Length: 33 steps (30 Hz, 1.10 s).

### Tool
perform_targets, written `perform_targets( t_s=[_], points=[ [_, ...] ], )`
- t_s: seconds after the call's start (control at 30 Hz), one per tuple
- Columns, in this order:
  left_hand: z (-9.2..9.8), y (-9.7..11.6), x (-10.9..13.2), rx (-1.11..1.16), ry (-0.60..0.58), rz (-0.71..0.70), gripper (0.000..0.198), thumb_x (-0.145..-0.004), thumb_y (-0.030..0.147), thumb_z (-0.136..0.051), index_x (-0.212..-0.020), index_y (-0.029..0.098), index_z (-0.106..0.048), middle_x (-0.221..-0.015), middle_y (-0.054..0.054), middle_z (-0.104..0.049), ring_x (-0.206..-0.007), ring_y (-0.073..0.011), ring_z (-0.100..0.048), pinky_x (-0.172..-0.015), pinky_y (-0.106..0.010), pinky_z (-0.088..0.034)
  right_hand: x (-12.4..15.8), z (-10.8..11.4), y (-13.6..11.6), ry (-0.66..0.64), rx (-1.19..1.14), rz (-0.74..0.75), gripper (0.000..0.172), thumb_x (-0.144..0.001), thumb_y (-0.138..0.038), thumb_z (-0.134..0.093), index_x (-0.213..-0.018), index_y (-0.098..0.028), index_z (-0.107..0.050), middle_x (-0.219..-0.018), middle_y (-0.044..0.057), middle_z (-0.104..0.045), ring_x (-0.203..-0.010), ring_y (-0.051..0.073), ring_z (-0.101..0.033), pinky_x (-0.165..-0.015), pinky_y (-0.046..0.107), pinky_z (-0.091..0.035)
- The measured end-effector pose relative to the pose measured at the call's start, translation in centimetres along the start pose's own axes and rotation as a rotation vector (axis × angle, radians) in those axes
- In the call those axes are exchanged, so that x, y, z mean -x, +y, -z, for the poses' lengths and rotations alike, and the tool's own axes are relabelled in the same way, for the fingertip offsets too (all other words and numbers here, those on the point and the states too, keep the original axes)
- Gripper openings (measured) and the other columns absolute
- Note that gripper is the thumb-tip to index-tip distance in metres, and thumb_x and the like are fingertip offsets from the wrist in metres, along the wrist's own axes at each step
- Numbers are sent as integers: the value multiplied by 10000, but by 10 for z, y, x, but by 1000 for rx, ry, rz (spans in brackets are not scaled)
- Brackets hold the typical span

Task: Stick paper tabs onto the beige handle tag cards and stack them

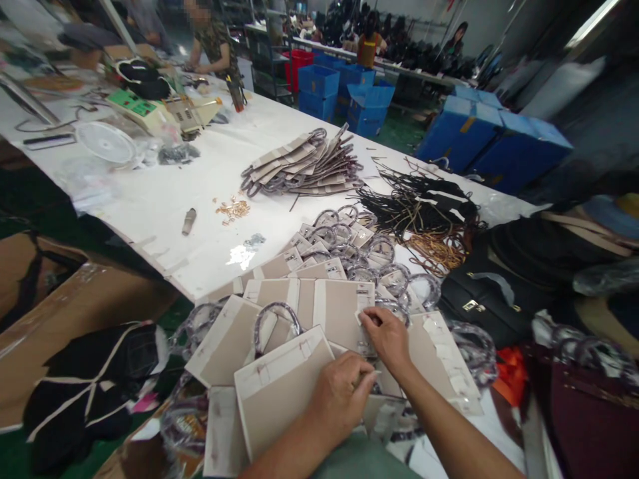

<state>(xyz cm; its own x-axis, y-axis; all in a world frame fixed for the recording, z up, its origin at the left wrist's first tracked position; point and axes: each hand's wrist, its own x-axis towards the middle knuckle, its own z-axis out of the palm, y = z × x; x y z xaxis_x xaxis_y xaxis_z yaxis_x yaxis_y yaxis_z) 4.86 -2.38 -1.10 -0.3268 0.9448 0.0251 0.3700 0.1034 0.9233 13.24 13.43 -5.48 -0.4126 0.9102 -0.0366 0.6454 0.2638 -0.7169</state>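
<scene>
Beige bag panels with dark handles wrapped in clear plastic lie overlapped before me. My left hand (342, 392) is curled, thumb and fingers pinched together, over the right side of the nearest bag panel (282, 379). A small pale bit shows at its fingertips, too small to name. Just above it, my right hand (388, 336) pinches at the right edge of a flat bag panel (344, 306); what lies between its fingertips is hard to make out. A wrapped handle (274, 307) arches up behind the nearest panel.
Farther up the white table (200, 166) are a pile of handled strips (304, 163), black cords (424, 199), small gold pieces (233, 209) and a green-topped machine (134, 106). A black bag (489, 299) sits right, a cardboard box (100, 339) left. Other people work beyond.
</scene>
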Motion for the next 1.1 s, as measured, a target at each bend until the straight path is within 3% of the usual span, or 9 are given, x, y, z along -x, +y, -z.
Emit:
perform_targets(
  t_s=[0.17,0.33,0.5,0.63,0.77,0.83,0.93,1.03,1.1],
  points=[
    [9,7,-3,-7,-58,34,148,-820,49,-642,-866,182,-685,-862,-27,-704,-841,-178,-662,-777,-272,-463,-3,-2,-2,119,101,-89,373,-817,-495,-650,-1074,-225,-640,-798,-15,-668,-712,192,-612,-674,292,-399],
    [9,18,1,-59,-121,59,278,-774,12,-595,-973,177,-700,-940,-53,-726,-920,-209,-674,-842,-298,-480,-8,5,-8,79,160,-106,274,-883,-517,-598,-953,-253,-602,-770,-37,-649,-707,183,-607,-648,280,-348],
    [5,46,10,-88,-29,85,275,-831,128,-647,-1083,206,-726,-947,-44,-740,-910,-213,-682,-853,-311,-496,3,16,0,-38,180,64,358,-798,-375,-719,-1117,-260,-605,-1078,17,-666,-874,195,-622,-718,279,-385],
    [0,70,15,-138,96,106,78,-831,241,-693,-866,202,-752,-828,-29,-718,-812,-215,-665,-773,-302,-492,6,32,9,-113,-59,189,557,-757,-205,-675,-1305,-226,-575,-1096,47,-646,-888,190,-605,-787,294,-440],
    [-8,80,19,-109,193,245,204,-812,329,-712,-674,185,-668,-642,19,-623,-654,-174,-586,-635,-256,-437,22,73,7,-105,-459,157,488,-834,-309,-628,-1308,-192,-619,-916,27,-661,-783,189,-591,-776,319,-486],
    [-12,80,21,-91,215,293,258,-797,361,-729,-640,181,-632,-596,40,-574,-613,-151,-539,-604,-241,-400,40,96,0,-224,-604,156,446,-866,-415,-633,-1259,-206,-671,-940,36,-694,-821,201,-616,-792,326,-496],
    [-17,77,22,-79,220,306,368,-783,442,-744,-590,178,-574,-562,50,-519,-589,-132,-479,-582,-234,-349,67,118,-8,-494,-696,205,359,-823,-441,-712,-1095,-214,-761,-958,33,-730,-855,206,-637,-776,303,-488],
    [-20,73,22,-52,196,320,425,-761,508,-754,-582,177,-554,-543,56,-491,-560,-120,-434,-545,-231,-298,82,122,-10,-622,-770,156,264,-780,-429,-760,-886,-188,-782,-784,3,-710,-720,166,-596,-663,260,-441],
    [-21,70,23,-1,162,339,396,-755,509,-765,-640,171,-593,-533,72,-472,-534,-110,-406,-528,-228,-278,83,120,-7,-669,-826,119,279,-779,-443,-762,-861,-177,-772,-710,-13,-677,-660,143,-559,-621,245,-404]
  ],
)
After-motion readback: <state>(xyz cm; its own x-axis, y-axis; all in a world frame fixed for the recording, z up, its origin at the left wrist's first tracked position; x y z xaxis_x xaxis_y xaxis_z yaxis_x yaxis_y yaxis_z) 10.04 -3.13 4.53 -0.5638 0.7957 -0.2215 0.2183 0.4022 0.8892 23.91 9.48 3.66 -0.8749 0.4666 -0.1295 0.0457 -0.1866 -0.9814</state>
